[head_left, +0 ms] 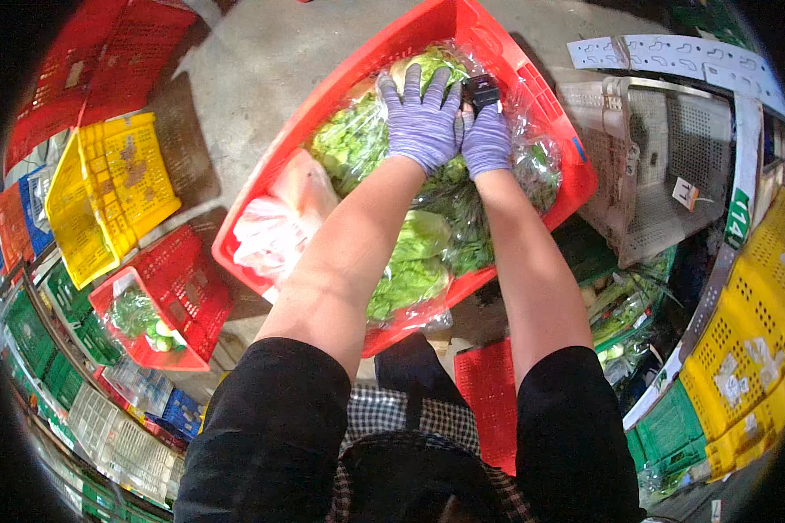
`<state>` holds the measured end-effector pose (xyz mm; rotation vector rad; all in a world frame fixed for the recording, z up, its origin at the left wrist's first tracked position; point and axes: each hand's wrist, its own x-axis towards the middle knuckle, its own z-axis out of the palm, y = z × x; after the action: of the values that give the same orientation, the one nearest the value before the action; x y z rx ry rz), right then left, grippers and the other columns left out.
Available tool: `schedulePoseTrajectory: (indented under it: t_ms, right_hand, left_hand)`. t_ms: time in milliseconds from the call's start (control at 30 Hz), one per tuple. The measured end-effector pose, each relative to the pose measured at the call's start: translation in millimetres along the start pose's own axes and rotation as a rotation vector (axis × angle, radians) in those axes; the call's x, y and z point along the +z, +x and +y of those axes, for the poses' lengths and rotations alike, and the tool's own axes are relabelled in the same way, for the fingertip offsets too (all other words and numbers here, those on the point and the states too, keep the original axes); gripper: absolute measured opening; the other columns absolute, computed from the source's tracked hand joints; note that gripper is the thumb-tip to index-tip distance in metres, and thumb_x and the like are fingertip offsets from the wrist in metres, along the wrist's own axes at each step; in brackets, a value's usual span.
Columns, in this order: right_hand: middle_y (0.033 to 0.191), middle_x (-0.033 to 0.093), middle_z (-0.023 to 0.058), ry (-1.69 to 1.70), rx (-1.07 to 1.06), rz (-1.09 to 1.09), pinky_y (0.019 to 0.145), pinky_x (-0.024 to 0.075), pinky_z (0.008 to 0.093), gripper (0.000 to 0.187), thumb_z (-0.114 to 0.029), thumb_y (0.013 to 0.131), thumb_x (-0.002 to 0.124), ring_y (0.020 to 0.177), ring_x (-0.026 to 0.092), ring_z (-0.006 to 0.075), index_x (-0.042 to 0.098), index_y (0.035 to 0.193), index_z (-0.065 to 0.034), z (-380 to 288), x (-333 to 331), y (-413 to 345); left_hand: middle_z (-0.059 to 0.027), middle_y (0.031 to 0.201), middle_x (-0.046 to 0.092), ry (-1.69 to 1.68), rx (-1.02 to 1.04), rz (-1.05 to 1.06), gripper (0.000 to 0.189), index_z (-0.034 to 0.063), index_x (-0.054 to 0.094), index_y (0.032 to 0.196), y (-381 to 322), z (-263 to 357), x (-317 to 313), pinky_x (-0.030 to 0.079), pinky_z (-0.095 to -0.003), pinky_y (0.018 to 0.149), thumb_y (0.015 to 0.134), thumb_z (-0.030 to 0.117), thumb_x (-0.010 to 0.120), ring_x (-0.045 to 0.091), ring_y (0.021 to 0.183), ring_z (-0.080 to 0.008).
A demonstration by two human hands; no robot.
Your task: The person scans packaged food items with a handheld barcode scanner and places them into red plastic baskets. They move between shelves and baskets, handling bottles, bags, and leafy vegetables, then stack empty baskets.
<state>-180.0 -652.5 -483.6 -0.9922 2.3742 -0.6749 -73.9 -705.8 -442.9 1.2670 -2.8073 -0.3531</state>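
Note:
My left hand (422,121), in a striped purple-grey knit glove, lies flat with its fingers spread on plastic-wrapped leafy greens (353,134). Beside it is my right hand (487,140), gloved alike, with a small black device (481,90) at its finger end. Whether that device is gripped or worn I cannot tell, as most of the right fingers are hidden. Both hands are inside a large red plastic crate (261,189). Bagged lettuce (415,261) fills its near part, and a pale plastic-wrapped bundle (288,209) sits at its left. Darker bagged greens (536,170) lie along the right wall.
To the left stand a yellow crate (131,173) and a red crate (190,281) holding vegetables. On the right, a grey perforated crate (680,150) adjoins a white metal rack (746,157); yellow crates (746,353) stand beyond. Concrete floor (255,72) shows at the far side.

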Motion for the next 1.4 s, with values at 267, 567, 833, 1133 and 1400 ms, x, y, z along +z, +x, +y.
schedulePoseTrajectory:
  t_ms: [267,567,833,1133,1400]
  right_hand:
    - [0.105,0.057,0.0164,-0.095,-0.444,0.129,0.084,0.0441,0.0443,0.033,-0.028,0.079,0.059,0.1,0.053,0.0324,0.056,0.096,0.0009,14,-56,-58]
    - [0.118,0.052,0.0136,0.501,-0.042,0.462,0.094,0.0365,0.0351,0.036,-0.022,0.08,0.059,0.108,0.049,0.0236,0.055,0.108,0.0,60,-107,-80]
    - [0.13,0.04,0.0212,-0.47,-0.025,-0.198,0.105,0.022,0.0456,0.07,-0.04,0.076,0.06,0.122,0.037,0.0363,0.035,0.13,-0.0042,63,-41,-25]
    - [0.113,0.052,0.017,0.344,0.031,0.101,0.087,0.042,0.0361,0.053,-0.028,0.079,0.065,0.102,0.053,0.0277,0.044,0.119,-0.0013,34,-62,-135]
    - [0.123,0.042,0.0213,0.158,0.235,0.059,0.098,0.0311,0.0436,0.073,-0.037,0.072,0.069,0.115,0.04,0.0352,0.036,0.126,0.0003,-40,-8,-282]
  left_hand:
    - [0.0003,0.134,0.043,0.204,0.088,-0.091,0.046,0.0201,0.05,0.124,24,-7,-3,0.01,-0.0709,0.096,0.083,0.037,0.039,0.034,0.126,-0.0236]
    - [0.0,0.127,0.05,0.22,0.135,0.032,0.044,0.0164,0.057,0.115,26,-2,17,0.008,-0.0682,0.098,0.081,0.039,0.042,0.041,0.121,-0.0212]
    - [-0.0002,0.122,0.054,0.166,0.182,0.122,0.041,0.015,0.06,0.111,22,-7,30,0.011,-0.0598,0.101,0.081,0.037,0.043,0.044,0.117,-0.019]
    - [-0.0038,0.129,0.047,-0.057,0.129,0.094,0.046,0.0158,0.046,0.125,8,1,-9,0.012,-0.0532,0.106,0.085,0.039,0.043,0.041,0.12,-0.0223]
    - [-0.0142,0.135,0.037,-0.035,-0.432,-0.036,0.059,0.0079,0.039,0.13,-187,-101,-77,0.012,-0.0495,0.106,0.08,0.037,0.051,0.031,0.126,-0.0339]
